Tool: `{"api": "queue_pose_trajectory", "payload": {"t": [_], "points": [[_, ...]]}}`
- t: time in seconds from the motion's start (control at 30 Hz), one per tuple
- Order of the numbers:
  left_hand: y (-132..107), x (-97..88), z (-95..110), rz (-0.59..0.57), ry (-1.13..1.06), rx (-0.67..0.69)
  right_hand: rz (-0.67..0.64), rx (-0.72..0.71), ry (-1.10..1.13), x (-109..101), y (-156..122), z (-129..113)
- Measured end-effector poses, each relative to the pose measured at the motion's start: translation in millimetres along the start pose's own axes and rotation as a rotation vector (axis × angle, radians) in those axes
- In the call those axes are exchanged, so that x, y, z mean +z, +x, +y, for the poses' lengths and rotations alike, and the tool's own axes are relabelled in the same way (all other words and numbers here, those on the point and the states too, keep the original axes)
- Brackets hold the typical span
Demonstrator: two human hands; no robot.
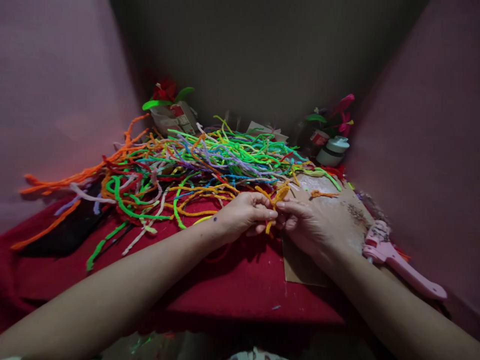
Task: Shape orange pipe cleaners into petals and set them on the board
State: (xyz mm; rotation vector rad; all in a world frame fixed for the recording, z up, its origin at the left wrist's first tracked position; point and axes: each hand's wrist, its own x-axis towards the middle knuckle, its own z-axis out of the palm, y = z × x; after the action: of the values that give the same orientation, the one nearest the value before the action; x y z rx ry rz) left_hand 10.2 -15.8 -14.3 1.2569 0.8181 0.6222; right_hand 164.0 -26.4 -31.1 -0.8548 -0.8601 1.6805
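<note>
Both hands meet over the front middle of the table, pinching one orange-yellow pipe cleaner (280,194) that is bent into loops. My left hand (249,214) is closed, thumb and fingers pressed together on its left side. My right hand (303,220) grips it from the right, its fingertips close to those of the left. A short end of the pipe cleaner sticks out below the fingers. Parts of it are hidden behind the fingertips. Just beyond the hands lies a large tangled heap of pipe cleaners (225,155) in green, purple, orange, red and other colours.
A cardboard sheet (300,265) lies under my right hand on the red cloth (240,295). At the right edge rests a pink glue gun (405,267). Behind stand a white-lidded jar (333,151) and flowers in pots (176,115). A dark flat object (63,232) lies left.
</note>
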Motion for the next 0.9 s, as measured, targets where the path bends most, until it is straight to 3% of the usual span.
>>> {"api": "queue_pose_trajectory", "payload": {"t": [0.2,0.47,0.63,0.8,0.9], "points": [[0.1,-4.1,1.2,0.01,-0.044,-0.034,-0.01,-0.07,-0.086,-6.6,2.7,3.3],[-1.4,-7.7,4.3,-0.041,0.009,-0.009,0.042,0.043,-0.147,-5.0,-0.7,0.9],[1.2,-9.3,2.3,0.054,0.205,0.093,0.049,0.083,-0.167,-3.0,-3.1,-2.2],[3.0,-8.3,2.3,0.068,0.107,0.183,-0.042,0.127,-0.165,-0.9,-5.3,-4.5],[1.3,-3.6,5.5,0.16,0.123,0.214,-0.051,0.121,-0.116,0.2,-5.6,-5.2]]}}
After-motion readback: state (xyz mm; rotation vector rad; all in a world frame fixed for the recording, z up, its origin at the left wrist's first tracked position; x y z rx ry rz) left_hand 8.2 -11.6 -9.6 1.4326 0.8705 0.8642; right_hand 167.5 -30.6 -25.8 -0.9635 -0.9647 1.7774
